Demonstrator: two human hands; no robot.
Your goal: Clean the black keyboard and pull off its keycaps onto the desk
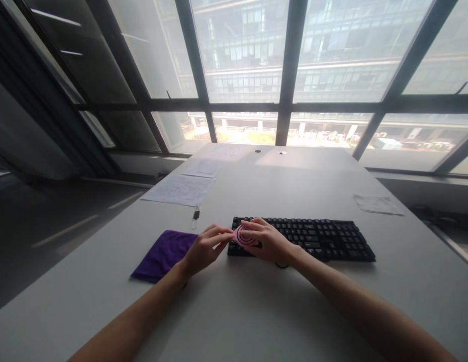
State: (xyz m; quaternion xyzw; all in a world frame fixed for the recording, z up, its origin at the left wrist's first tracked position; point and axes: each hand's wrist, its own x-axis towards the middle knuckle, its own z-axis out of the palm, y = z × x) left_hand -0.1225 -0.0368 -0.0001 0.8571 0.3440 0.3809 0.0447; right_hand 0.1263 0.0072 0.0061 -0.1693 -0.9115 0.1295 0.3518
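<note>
Tall windows (245,50) stand behind a white table (237,311). On it lie a black keyboard (332,239) and, to its left, a purple cloth (162,254). The left hand (205,247) pinches the left edge of a pink disc (239,239) between narrowed fingertips; the right hand (270,241) curls its fingers around the other side. The disc is over the keyboard's left end. Beyond the cloth lies a small black clip (196,215)

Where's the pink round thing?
The pink round thing is near the head view's middle, between the fingers of the left hand and right hand, over the keyboard's left end.
</note>
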